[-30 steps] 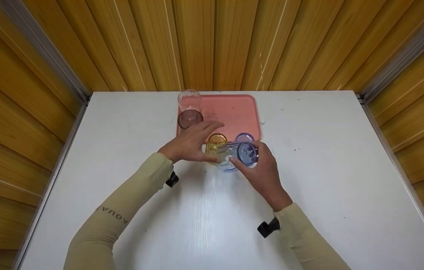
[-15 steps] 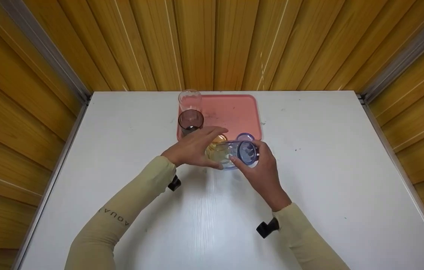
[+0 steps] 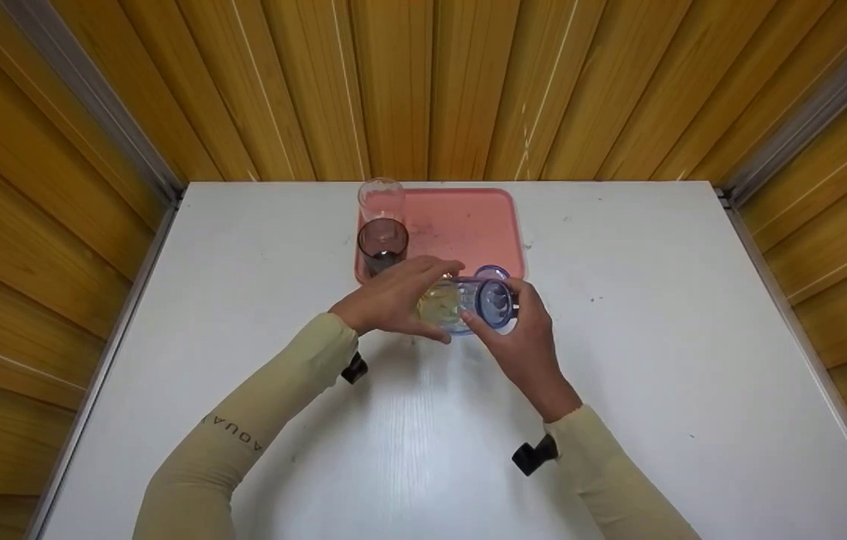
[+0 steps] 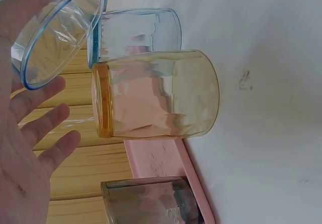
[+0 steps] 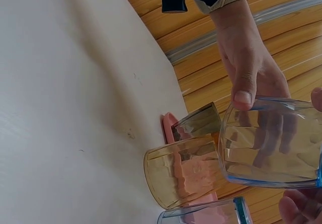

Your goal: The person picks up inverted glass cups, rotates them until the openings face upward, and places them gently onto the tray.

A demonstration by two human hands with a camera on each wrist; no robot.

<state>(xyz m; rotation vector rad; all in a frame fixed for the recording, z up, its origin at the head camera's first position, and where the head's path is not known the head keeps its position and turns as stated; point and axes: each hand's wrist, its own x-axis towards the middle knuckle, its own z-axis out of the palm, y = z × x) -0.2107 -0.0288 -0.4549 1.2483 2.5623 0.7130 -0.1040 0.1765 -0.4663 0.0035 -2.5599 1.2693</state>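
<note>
**Right hand (image 3: 524,341) grips a blue glass (image 3: 497,304) before the pink tray (image 3: 468,225)**

Head view: both forearms angle inward across the worktop (image 3: 656,300) toward the near side of the tray. The right hand, thumb apart from the fingers, clasps the blue glass by its darker end, holding it tilted onto its side by the tray's near edge. The left hand (image 3: 393,296) reaches over the tray's near left corner, fingers extended and thumb spread away from them. A dark glass (image 3: 382,240) stands at the tray's left side, a clear glass (image 3: 382,196) behind it toward the far left corner.

Left wrist view: the left fingers fan out straight, well apart from the yellow glass (image 4: 156,95), which stands amber end up in front of the tray. A second blue glass (image 4: 143,30) stands beside it.

Right wrist view: the left thumb tip lies at the held glass's open mouth; whether it touches, I cannot tell.
</note>
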